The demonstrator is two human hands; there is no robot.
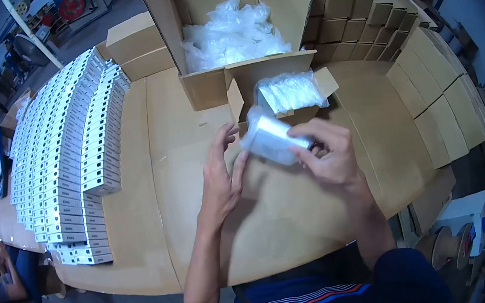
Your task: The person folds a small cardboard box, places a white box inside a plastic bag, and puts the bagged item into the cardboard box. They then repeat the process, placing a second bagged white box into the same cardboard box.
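Observation:
A clear plastic bag [268, 154] with a shiny, silvery-white item [273, 128] in it is up over the table in front of me. My right hand [330, 150] has its fingers and thumb closed on the right end of this item. At the left edge of the bag, my left hand [219, 176] has its fingers apart and its thumb tip right at the plastic. Just behind the bag stands a small open carton [236, 99], where a clear-wrapped bundle [290, 92] lies between the raised flaps. Blur hides the item's exact kind.
A large open cardboard box [205, 90] full of clear plastic bags [232, 34] stands at the back. Rows of small white boxes [60, 158] fill the left side. Brown cartons [355, 27] are stacked back right, more cartons [447, 110] at right. Another person [9, 277] sits far left.

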